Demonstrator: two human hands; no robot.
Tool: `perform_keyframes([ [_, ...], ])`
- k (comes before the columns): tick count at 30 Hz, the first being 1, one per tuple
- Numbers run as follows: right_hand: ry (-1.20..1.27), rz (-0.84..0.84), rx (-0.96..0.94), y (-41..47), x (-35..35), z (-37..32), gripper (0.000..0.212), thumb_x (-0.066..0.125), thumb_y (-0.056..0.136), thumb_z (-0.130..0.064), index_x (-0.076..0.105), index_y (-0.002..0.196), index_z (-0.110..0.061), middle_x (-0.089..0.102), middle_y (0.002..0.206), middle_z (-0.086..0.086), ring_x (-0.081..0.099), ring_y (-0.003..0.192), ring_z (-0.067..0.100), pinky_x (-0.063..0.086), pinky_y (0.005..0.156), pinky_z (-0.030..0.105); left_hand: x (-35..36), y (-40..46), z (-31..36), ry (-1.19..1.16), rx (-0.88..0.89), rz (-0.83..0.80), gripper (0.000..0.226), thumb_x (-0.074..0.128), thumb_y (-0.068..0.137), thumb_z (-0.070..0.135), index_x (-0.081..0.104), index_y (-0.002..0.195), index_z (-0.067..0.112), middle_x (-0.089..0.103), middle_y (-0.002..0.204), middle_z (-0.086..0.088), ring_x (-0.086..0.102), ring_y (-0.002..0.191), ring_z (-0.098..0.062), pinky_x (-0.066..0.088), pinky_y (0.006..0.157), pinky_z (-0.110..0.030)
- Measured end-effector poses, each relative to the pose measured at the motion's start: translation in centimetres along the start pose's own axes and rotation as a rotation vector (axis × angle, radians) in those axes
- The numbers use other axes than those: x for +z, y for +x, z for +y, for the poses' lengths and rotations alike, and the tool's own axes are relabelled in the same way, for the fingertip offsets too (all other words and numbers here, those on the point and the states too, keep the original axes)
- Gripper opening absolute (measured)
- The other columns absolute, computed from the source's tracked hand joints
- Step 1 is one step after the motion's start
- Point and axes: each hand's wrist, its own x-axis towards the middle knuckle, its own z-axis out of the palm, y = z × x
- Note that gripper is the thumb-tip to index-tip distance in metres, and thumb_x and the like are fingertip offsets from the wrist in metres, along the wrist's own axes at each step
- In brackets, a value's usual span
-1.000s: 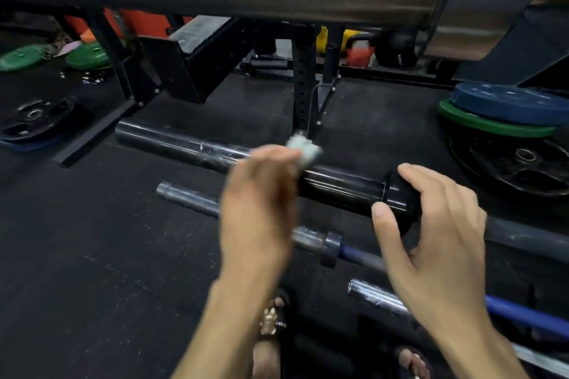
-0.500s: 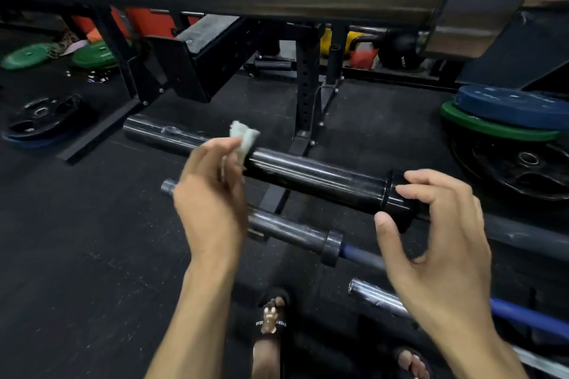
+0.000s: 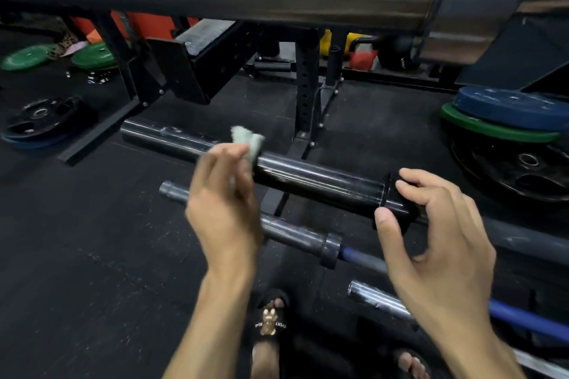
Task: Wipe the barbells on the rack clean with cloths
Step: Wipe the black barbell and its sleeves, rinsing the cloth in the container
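Cloth (image 3: 248, 141) sits pinched in the left hand (image 3: 224, 209) on the bar (image 3: 317, 178) at mid-frame; its long axis slants down-right to the collar, loosely gripped by the right hand (image 3: 437, 243).

Left hand (image 3: 226, 209) blurred; cloth (image 3: 248, 141) — half-hidden

Glossy dark metal barbell sleeve (image 3: 320, 180), soft pale cloth (image 3: 248, 140), matt rubber floor (image 3: 92, 255)
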Motion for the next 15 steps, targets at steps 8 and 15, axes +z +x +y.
perform_keyframes([
  [8, 0.017, 0.006, -0.016, 0.3, -0.3, 0.2, 0.027, 0.066, 0.088, -0.033, 0.062, 0.112, -0.02, 0.059, 0.13, -0.014, 0.049, 0.11, 0.009, 0.032, 0.089, 0.021, 1.3, -3.1, 1.9, -0.117, 0.187, -0.221, 0.018, 0.059, 0.101, 0.011, 0.075, 0.11, 0.012, 0.069, 0.112, 0.001, 0.058, 0.099, 0.007, 0.046, 0.086, -0.01],
  [15, 0.005, 0.004, -0.037, 0.3, -0.2, 0.1, 0.026, 0.068, 0.085, -0.032, 0.062, 0.108, -0.02, 0.059, 0.127, -0.013, 0.049, 0.108, 0.01, 0.03, 0.085, 0.019, 1.4, -3.5, 2.3, -0.071, 0.095, -0.081, 0.02, 0.058, 0.103, 0.015, 0.074, 0.114, 0.012, 0.065, 0.122, -0.001, 0.063, 0.104, -0.007, 0.055, 0.089, -0.022],
])
